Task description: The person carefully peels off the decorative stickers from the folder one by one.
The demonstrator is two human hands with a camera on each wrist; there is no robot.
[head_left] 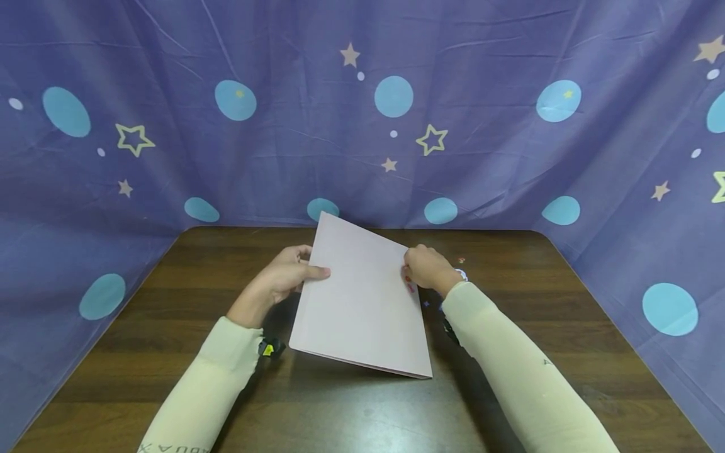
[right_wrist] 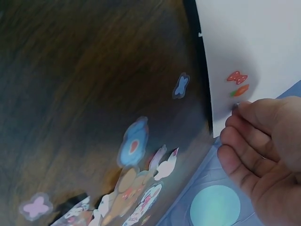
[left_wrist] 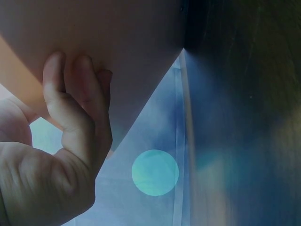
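Observation:
A white booklet [head_left: 362, 296] stands tilted above the table, its lower edge showing more than one layer. My left hand [head_left: 289, 270] grips its left edge, thumb on the front and the other fingers behind; the left wrist view shows those fingers [left_wrist: 77, 103] against the back. At the upper right edge is my right hand [head_left: 427, 267], fingers curled. Between its thumb and fingertips it pinches a small sticker [right_wrist: 236, 106], mostly hidden. Close to those fingertips, a red bow sticker [right_wrist: 237, 77] and a carrot sticker [right_wrist: 240, 90] lie on the white surface.
Loose stickers lie on the brown wooden table [head_left: 538, 352], right of the booklet: a blue bow [right_wrist: 181, 85], a blue one with a heart [right_wrist: 133, 143], a pink one [right_wrist: 36, 206] and several overlapping animal figures [right_wrist: 127, 193]. A purple patterned curtain [head_left: 481, 157] hangs behind.

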